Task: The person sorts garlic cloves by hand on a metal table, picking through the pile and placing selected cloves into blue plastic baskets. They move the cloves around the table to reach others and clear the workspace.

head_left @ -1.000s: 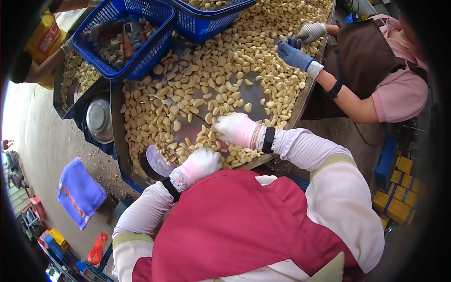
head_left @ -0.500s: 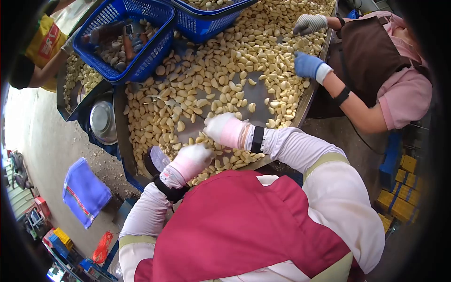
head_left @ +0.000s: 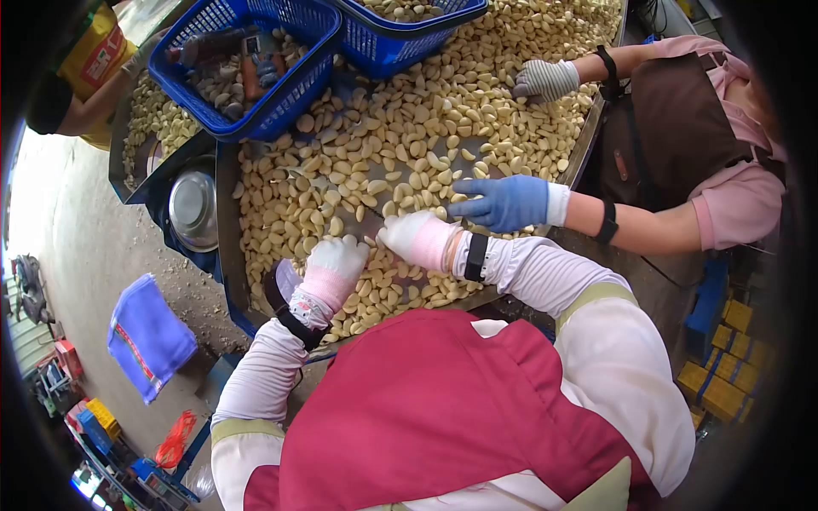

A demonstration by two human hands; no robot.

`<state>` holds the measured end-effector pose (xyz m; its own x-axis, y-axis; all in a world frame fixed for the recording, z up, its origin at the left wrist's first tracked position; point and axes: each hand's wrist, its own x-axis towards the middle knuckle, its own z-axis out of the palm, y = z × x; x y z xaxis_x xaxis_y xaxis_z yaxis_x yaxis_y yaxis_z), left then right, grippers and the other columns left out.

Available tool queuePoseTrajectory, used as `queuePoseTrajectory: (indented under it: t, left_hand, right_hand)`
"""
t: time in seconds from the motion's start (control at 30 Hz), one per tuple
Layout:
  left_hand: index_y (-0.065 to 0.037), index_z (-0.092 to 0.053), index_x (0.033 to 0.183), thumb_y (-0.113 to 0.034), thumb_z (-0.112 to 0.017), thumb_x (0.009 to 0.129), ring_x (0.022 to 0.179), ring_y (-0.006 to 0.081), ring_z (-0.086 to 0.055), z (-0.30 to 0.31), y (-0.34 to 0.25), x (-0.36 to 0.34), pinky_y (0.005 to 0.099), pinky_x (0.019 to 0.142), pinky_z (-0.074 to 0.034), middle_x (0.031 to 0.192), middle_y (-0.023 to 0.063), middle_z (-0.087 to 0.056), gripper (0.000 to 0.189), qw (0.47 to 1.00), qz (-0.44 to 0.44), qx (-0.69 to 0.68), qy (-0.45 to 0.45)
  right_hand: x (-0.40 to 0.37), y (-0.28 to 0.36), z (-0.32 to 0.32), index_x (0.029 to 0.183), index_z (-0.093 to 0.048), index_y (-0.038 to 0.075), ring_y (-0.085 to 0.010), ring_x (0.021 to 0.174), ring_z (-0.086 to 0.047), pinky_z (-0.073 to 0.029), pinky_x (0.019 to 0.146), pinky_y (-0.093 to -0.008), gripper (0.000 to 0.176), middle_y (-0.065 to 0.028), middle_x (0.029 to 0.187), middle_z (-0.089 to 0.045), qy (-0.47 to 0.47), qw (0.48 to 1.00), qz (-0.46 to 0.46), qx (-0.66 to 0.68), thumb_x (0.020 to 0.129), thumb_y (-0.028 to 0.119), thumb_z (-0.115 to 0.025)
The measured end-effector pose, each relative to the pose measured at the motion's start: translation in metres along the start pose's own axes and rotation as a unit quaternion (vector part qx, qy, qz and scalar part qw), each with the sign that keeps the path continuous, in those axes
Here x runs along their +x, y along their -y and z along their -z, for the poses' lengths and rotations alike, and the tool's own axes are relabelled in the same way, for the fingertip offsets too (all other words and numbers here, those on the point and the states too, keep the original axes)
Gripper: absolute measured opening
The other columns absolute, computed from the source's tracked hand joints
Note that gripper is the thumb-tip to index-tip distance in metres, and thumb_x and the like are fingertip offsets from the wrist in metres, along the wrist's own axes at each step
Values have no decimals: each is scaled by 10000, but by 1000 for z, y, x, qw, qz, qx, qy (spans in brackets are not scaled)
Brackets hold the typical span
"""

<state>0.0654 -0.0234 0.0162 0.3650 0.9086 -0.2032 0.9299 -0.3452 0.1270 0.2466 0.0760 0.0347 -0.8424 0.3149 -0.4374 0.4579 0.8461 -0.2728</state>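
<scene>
Pale, garlic-like cloves point(head_left: 366, 166) lie spread over a metal table point(head_left: 228, 192). My left hand point(head_left: 339, 258), in a white glove with a pink cuff, rests on the cloves near the table's front edge, fingers curled down; what they hold, if anything, is hidden. Close to its right, my right hand point(head_left: 416, 238), gloved the same way, touches cloves beside a bare strip of metal. Its fingertips are bent and too small to make out. A co-worker's blue-gloved hand point(head_left: 511, 203) reaches in just above my right hand, fingers spread.
Two blue baskets point(head_left: 328, 72) point(head_left: 409, 38) stand at the table's back. The co-worker's striped glove point(head_left: 550, 79) is at the right. Another person's arm point(head_left: 98, 106) shows at upper left. A metal bowl point(head_left: 192, 203) sits left; a purple cloth point(head_left: 152, 339) lies on the floor.
The co-worker's blue glove has reached left toward my right hand, and the striped glove has shifted slightly. My left hand has moved up and left; my right hand slightly right.
</scene>
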Motion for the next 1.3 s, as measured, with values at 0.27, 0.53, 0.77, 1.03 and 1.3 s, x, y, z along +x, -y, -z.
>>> queuePoseTrajectory:
  t: [0.27,0.53,0.77,1.03,1.3]
  left_hand:
    - [-98,-671,842,-124,-640,816,758,334,-658,10,-11,2,392,700,-547,844,120,-634,48,979,98,-169,-59]
    - [-85,-713,969,-138,-714,810,792,321,-644,55,9,29,380,736,-527,902,133,-664,167,864,122,-388,-296]
    - [-125,-734,912,-173,-645,826,875,330,-644,17,83,36,429,747,-514,904,121,-661,132,966,148,-88,-195]
    - [-106,-730,873,-147,-642,801,888,341,-636,14,83,39,439,771,-510,905,130,-656,121,936,203,-194,-211]
    - [-124,-714,844,-172,-659,784,849,325,-614,21,46,23,438,736,-496,863,105,-640,95,970,128,-140,-151]
  right_hand:
    - [-7,-23,21,1014,-644,19,-190,758,-687,-575,649,-326,266,-76,791,-669,0,782,-153,604,847,227,-643]
    - [8,-4,8,1050,-641,111,-130,614,-600,-473,487,-261,347,-30,883,-656,18,487,-172,856,959,434,-555]
    - [13,9,35,1018,-711,75,-268,746,-696,-558,642,-356,209,-115,829,-709,-37,874,-129,468,862,188,-629]
    - [20,24,9,944,-704,62,-298,881,-697,-578,682,-405,166,-101,950,-671,24,995,89,-39,804,135,-651]
    - [23,-8,86,825,-639,108,-199,639,-654,-530,500,-323,59,-37,752,-615,-388,915,90,-69,806,160,-659]
